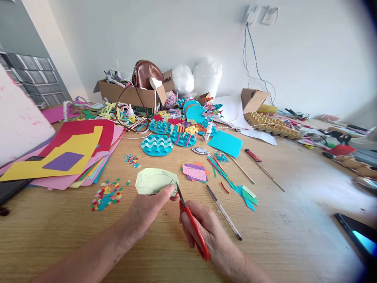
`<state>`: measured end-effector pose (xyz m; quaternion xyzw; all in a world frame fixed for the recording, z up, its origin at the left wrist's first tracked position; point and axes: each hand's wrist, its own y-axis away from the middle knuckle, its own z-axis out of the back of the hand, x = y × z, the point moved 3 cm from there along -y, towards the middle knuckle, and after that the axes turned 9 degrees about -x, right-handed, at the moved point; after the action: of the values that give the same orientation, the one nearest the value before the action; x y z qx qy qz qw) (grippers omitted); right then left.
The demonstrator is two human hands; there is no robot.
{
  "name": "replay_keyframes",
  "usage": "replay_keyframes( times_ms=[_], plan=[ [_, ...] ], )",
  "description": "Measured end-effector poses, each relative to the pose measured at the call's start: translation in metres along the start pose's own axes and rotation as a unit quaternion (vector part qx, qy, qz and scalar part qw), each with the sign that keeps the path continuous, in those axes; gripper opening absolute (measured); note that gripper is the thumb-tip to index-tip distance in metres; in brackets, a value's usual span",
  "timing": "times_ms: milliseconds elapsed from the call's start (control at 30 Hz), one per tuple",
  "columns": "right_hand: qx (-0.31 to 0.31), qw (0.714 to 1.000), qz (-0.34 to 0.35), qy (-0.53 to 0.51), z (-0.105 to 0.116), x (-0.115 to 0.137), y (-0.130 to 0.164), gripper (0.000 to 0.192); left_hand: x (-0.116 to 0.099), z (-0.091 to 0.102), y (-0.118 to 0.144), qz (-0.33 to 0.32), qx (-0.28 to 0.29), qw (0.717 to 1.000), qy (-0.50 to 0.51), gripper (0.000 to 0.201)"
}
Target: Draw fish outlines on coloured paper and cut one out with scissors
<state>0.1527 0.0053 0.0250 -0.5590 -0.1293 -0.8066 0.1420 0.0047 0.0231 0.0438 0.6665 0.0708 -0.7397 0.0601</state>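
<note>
Between the thumb and fingers of my left hand [157,202] is a pale green piece of paper [153,179] with a fish outline drawn on it. My right hand [203,224] grips red-handled scissors [196,232], whose blades meet the paper's right edge beside my left thumb. Just right of the paper lies a small stack of coloured paper pieces [194,172], pink on top. A clear pen [224,212] rests on the table to the right of the scissors. A small drawn fish cutout [200,151] lies beyond the stack.
Coloured paper sheets [85,153] are piled at the left, near scattered paper dots [107,194]. Blue wavy paper pieces [156,145] and fish decorations stand in the middle, before a cardboard box [126,96]. An egg carton [272,124] sits back right; a phone [357,236] lies at the right.
</note>
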Motion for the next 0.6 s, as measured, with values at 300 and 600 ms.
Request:
replay_keyframes(
  times_ms=[300, 600],
  plan=[
    [0.000, 1.000, -0.003, -0.020, -0.0004, 0.0035, -0.0001, 0.032, 0.0008, 0.0007, 0.0006, -0.001, -0.004, 1.000, -0.005, 0.021],
    [0.008, 1.000, 0.020, -0.011, -0.0001, 0.0063, 0.0005, 0.037, 0.0020, 0.0000, 0.0001, 0.017, -0.029, 0.999, -0.014, 0.021]
  ],
)
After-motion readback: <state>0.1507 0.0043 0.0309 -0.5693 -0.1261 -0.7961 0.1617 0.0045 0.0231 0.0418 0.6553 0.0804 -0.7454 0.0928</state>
